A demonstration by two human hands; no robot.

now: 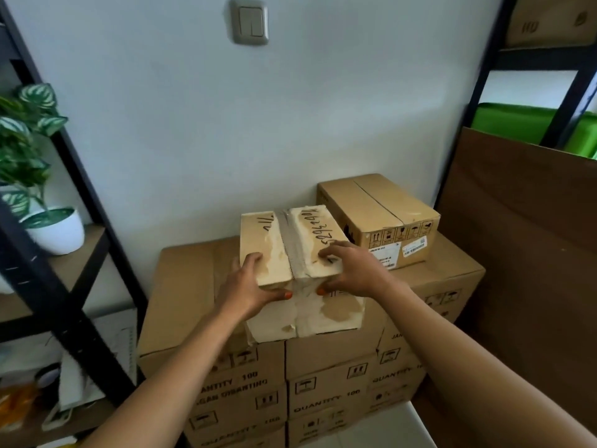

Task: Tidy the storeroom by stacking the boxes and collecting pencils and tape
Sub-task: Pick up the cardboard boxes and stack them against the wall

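Setting pale taped box point(290, 244) on stack of brown cartons point(329, 363): both hands grip near end, left hand point(248, 286) at left corner, right hand point(352, 270) at right, fingers point(332, 250) curled over top, thumbs on front face. Box seems resting, slightly overhanging; push it back square before letting go. Second brown box point(381, 218) just beyond right fingers. White wall point(193, 140) behind, black shelving point(74, 189) left with potted plant point(38, 176); pencils, tape not visible.

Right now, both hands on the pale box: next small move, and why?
Probably slide the pale taped box back before letting go. The left hand and right hand grip its near edge, and its front overhangs the stacked cartons. The brown box sits beside it, further back.
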